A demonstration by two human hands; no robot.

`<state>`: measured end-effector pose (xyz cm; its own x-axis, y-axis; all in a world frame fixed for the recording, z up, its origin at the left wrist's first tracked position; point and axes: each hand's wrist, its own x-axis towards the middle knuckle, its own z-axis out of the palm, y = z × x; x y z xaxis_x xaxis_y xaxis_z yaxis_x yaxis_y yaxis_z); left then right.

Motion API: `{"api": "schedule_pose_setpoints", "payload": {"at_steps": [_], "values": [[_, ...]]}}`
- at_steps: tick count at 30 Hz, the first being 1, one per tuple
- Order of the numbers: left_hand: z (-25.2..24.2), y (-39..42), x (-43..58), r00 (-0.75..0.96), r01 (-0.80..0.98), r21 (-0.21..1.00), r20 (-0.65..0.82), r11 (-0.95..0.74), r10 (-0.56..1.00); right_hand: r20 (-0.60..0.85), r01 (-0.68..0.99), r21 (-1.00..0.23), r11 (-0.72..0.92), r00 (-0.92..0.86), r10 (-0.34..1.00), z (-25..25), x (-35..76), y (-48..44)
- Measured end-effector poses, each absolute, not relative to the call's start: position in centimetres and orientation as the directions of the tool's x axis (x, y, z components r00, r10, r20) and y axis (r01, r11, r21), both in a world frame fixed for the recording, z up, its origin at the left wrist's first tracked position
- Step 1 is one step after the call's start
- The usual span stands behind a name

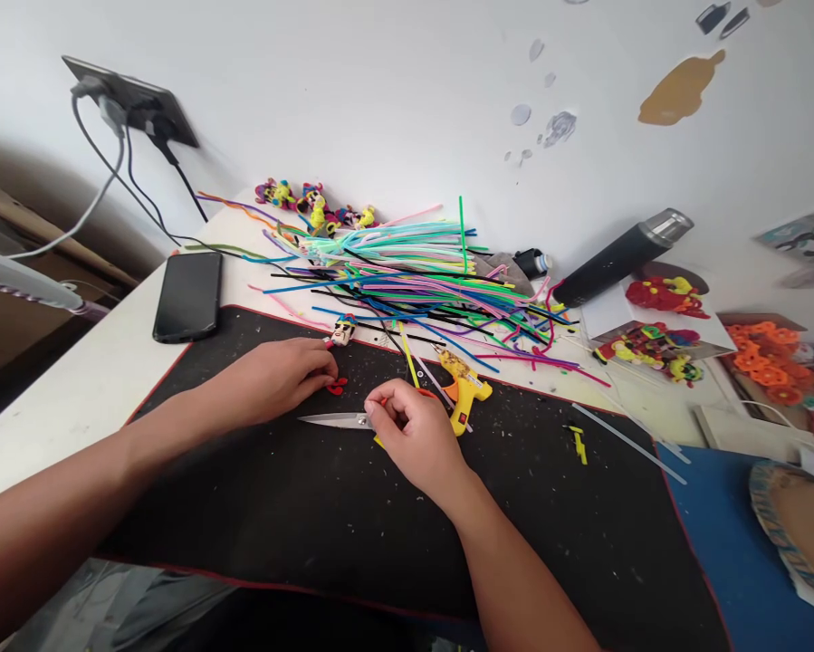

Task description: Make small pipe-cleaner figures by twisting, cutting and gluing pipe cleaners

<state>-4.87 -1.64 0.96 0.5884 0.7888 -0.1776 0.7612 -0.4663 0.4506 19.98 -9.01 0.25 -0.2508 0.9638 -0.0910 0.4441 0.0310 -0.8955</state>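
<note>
My left hand (296, 373) rests low over the black mat, its fingers curled together, the tips at a small red piece (337, 388). Just beyond them lies a small doll head (343, 330) with a white face and blue top. My right hand (416, 435) is closed in a pinch of thumb and forefinger; whatever is between them is too small to make out. Below that pinch, scissors (331, 420) lie with blades pointing left, their orange handles partly hidden by the hand. Right behind the hand is a yellow glue gun (470, 394).
A heap of coloured pipe cleaners (407, 272) spreads along the wall, with finished figures (318, 206) behind it. A phone (187, 297) lies at left. At right are a black flask (624, 258), a box (651, 335) with figures, glue sticks (630, 442) and yellow scraps (579, 444).
</note>
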Motion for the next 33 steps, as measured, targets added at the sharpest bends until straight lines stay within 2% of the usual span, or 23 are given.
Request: {"api": "schedule_pose_setpoints", "payload": {"at_steps": [9,19,33], "values": [[1.0,-1.2,-4.8,0.601,0.764,0.393,-0.148,-0.511,0.786,-0.087,0.464,-0.885,0.041,-0.252,0.964,0.2,20.0,-9.1],[0.8,-1.8,-5.0,0.632,0.703,0.445,-0.034,-0.555,0.774,-0.071,0.478,-0.876,0.064,-0.258,0.963,-0.3,20.0,-9.1],[0.0,-0.9,-4.9,0.687,0.661,0.432,-0.02,-0.614,0.726,-0.079,0.486,-0.872,0.059,-0.259,0.963,-0.2,19.8,-9.0]]}}
